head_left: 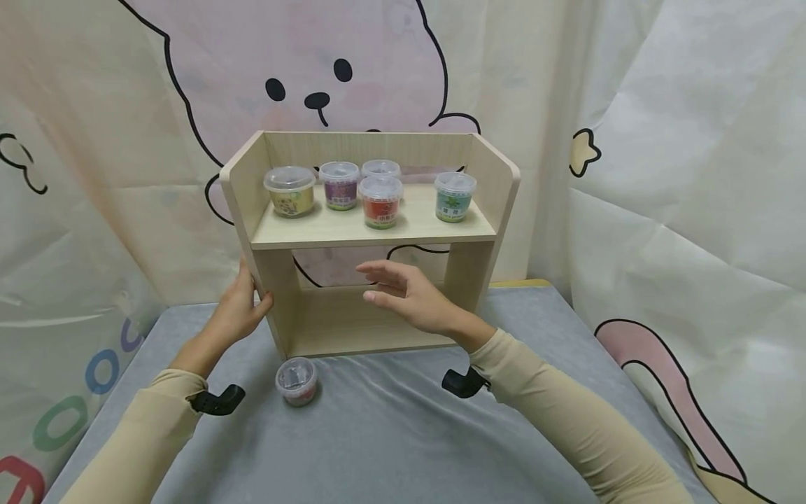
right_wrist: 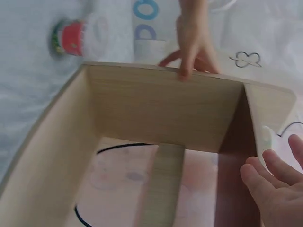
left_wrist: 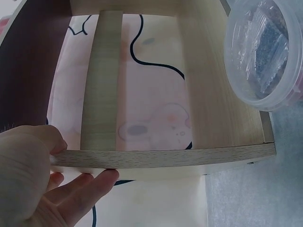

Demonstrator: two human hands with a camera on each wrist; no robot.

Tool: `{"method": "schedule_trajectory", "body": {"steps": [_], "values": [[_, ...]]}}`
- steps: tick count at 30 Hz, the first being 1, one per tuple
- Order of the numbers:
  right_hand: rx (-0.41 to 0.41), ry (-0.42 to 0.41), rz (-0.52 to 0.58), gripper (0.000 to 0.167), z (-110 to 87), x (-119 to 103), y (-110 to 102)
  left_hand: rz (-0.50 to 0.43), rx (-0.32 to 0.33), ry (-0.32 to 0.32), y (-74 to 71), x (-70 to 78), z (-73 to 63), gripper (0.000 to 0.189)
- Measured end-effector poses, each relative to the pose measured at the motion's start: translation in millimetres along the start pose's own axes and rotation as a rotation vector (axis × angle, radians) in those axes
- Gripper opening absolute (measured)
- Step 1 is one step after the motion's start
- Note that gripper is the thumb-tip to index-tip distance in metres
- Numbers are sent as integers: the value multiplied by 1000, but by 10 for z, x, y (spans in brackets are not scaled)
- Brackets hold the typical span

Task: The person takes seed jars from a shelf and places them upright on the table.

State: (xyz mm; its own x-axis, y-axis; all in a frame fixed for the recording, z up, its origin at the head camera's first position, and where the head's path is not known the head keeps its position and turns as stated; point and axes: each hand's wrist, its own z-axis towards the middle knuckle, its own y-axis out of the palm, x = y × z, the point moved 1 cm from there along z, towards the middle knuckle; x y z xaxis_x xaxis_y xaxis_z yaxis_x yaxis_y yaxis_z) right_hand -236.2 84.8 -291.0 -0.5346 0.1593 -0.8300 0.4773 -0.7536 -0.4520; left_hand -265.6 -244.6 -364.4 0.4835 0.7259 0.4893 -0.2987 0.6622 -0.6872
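Observation:
A small two-tier wooden shelf (head_left: 371,245) stands on the table. My left hand (head_left: 236,308) grips its left side panel, thumb on one face and fingers on the other, as the left wrist view (left_wrist: 61,177) shows. In front of the shelf's lower opening hovers my right hand (head_left: 409,297), fingers extended and nothing held. Several lidded plastic cups stand on the upper board: a yellow-labelled cup (head_left: 291,199), a purple one (head_left: 341,192), a red one (head_left: 380,210), a green one (head_left: 453,203) and one partly hidden behind the red (head_left: 384,166).
Another lidded cup (head_left: 297,381) stands on the grey-blue tablecloth (head_left: 378,434), in front of the shelf's left corner. Printed curtains (head_left: 680,182) hang behind and at both sides. The lower compartment has an open back with a crossbar (left_wrist: 102,85).

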Motion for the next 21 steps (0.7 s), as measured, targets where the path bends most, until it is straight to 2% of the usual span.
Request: {"method": "schedule_trajectory", "body": {"steps": [9,13,21], "values": [[112,-40,63,47,98,-234,-282,8,16,10,2,-9,-16,87],[195,-45,56,44,166,-290,-402,11,10,5,-7,5,-23,86],[351,12,53,42,269,-263,-565,24,10,-1,-1,3,-16,84]]}}
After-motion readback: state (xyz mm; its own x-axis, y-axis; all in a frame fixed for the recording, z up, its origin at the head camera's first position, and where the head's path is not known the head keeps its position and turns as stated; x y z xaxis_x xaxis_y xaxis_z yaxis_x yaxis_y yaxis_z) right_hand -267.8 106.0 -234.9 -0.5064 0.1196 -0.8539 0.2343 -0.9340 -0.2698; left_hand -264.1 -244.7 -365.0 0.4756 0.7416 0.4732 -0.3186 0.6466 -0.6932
